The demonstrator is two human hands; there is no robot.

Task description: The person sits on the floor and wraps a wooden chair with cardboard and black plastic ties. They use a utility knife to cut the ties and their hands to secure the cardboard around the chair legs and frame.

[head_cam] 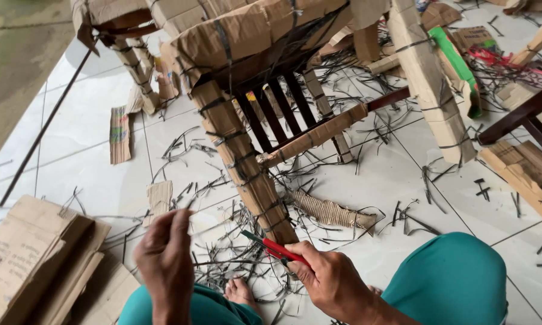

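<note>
A dark wooden chair (283,102) wrapped in brown corrugated cardboard and black plastic straps lies tipped on the white tiled floor. My right hand (328,280) grips a red-handled cutter (275,247), its tip pointing at the base of the wrapped chair leg (247,168). My left hand (166,259) is raised to the left of that leg, fingers pinched together on what looks like a thin black strap. My knees in teal trousers (451,277) frame the bottom of the view, and a bare foot (241,293) shows between them.
Cut black straps (223,253) litter the tiles around the leg. A roll of corrugated cardboard (328,212) lies just beyond. Flattened cardboard sheets (36,259) pile at the lower left. More wrapped furniture legs (427,78) and a dark wooden frame (523,114) stand to the right.
</note>
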